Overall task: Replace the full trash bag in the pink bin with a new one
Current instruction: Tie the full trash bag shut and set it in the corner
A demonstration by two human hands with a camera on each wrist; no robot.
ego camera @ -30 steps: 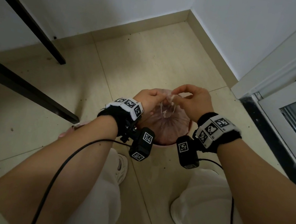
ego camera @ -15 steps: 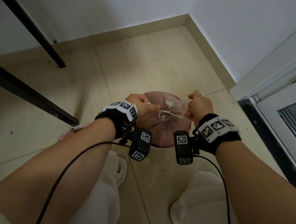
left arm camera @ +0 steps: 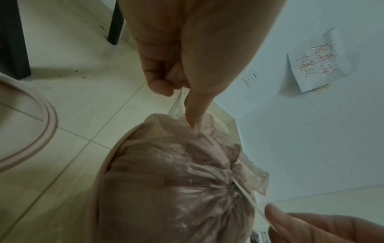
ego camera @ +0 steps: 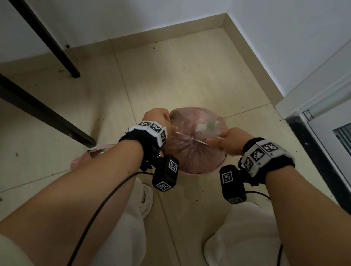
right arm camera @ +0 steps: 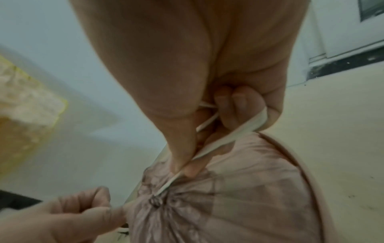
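The pink bin [ego camera: 195, 174] stands on the floor tiles between my feet, holding a full pink translucent trash bag [ego camera: 191, 155]. The bag's mouth is gathered tight at the middle [right arm camera: 158, 200]. My left hand [ego camera: 157, 117] is at the bag's left edge, fingers curled round one end of the drawstring [left arm camera: 176, 105], thumb touching the bag. My right hand [ego camera: 228, 141] is at the right edge and grips the white drawstring [right arm camera: 228, 136], which is looped over its fingers and stretched taut to the gather. The right hand [left arm camera: 311, 226] also shows in the left wrist view.
A pink ring-shaped lid [ego camera: 89, 154] lies on the floor left of the bin. Black table legs [ego camera: 36, 110] run across the left side. The wall corner is behind the bin, and a door frame [ego camera: 336, 88] stands on the right. My white shoes [ego camera: 146, 201] are close in front.
Both hands have moved from together above the bag's middle out to its left and right edges, pulling the drawstring ends apart. The bag's mouth has drawn shut.
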